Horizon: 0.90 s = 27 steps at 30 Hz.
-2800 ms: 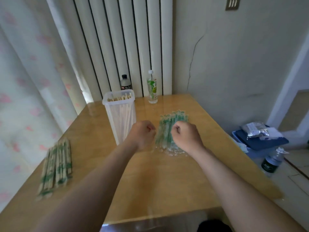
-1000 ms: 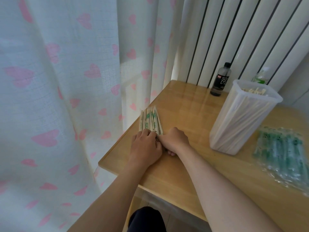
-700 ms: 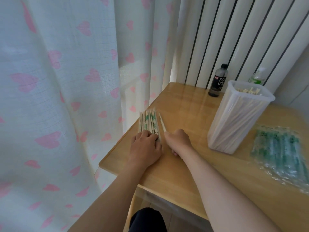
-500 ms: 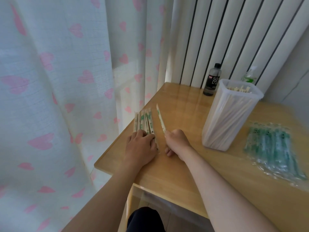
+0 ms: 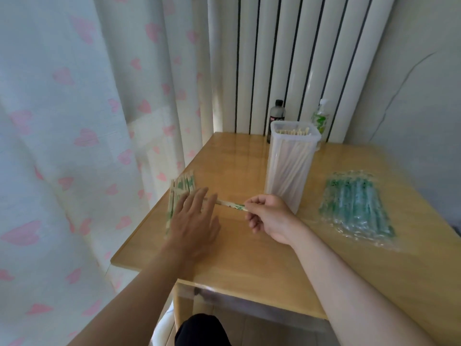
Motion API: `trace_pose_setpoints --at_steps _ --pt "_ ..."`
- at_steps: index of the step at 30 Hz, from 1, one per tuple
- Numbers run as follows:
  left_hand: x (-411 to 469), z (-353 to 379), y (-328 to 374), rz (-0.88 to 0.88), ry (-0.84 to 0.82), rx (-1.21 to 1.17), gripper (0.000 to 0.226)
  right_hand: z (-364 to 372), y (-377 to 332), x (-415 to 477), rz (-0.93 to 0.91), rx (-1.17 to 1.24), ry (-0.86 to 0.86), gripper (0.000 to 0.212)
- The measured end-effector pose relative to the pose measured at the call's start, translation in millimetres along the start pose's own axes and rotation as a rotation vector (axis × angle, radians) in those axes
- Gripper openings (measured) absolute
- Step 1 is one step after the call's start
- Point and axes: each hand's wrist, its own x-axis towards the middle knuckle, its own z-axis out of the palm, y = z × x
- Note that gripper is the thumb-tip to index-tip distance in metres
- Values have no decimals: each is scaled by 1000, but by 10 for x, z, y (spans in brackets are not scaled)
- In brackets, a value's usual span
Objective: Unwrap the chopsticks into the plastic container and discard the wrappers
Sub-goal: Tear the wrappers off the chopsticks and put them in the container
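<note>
A pale curtain (image 5: 62, 121) printed with pink hearts fills the nine o'clock side of the view, and a white ribbed radiator (image 5: 294, 58) stands at twelve. Below them is the wooden table (image 5: 249, 258).

Toward one o'clock from the table's middle stands the tall clear plastic container (image 5: 289, 171), upright, with bare chopsticks inside whose tips show at its rim. At three o'clock of the container lies a heap of clear, green-printed wrappers (image 5: 356, 206). At nine o'clock of it, along the table's curtain-side edge, lies the stack of wrapped chopsticks (image 5: 183, 183), blurred.

The left hand (image 5: 194, 223) is spread flat with straight fingers over the near end of that stack and grips nothing. The right hand (image 5: 272, 218), just in front of the container at six o'clock, has its fingers curled and pinches one end of a single wrapped pair (image 5: 230, 204) between thumb and forefinger. The pair runs level toward nine o'clock, its far end at the left fingertips (whether they touch it is lost in the blur).

Behind the container, at twelve o'clock, stand a dark bottle (image 5: 277, 113) and a green-labelled bottle (image 5: 320, 118).
</note>
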Motion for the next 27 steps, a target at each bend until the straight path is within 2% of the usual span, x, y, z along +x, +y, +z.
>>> trace_pose_setpoints --at_steps 2,5,7,10,12,16,20,23,27 --pt "131 -38 124 114 18 29 35 -182 -50 -98 -10 34 -28 7" --pt "307 -98 293 188 15 1 14 -445 -171 -258 -34 156 -8 2" --pt "406 -140 451 223 -26 -79 8 -623 -262 -373 -85 312 -4 10" --pt "542 -230 769 227 -64 -152 10 -816 -361 -517 -182 520 -21 16" --pt "635 -291 974 234 -80 -195 13 -909 -381 -556 -218 571 27 15" --pt "775 -323 1300 178 -157 -387 18 -1069 -366 -592 -225 525 113 21" --pt "871 -374 1576 181 -121 -616 32 -1056 -312 -649 -188 474 108 29" --pt "900 -401 1673 178 -132 -674 43 -1111 -310 -684 -203 457 145 17" --pt "871 -397 1597 163 -201 -719 41 -1351 -395 -735 -240 579 312 12"
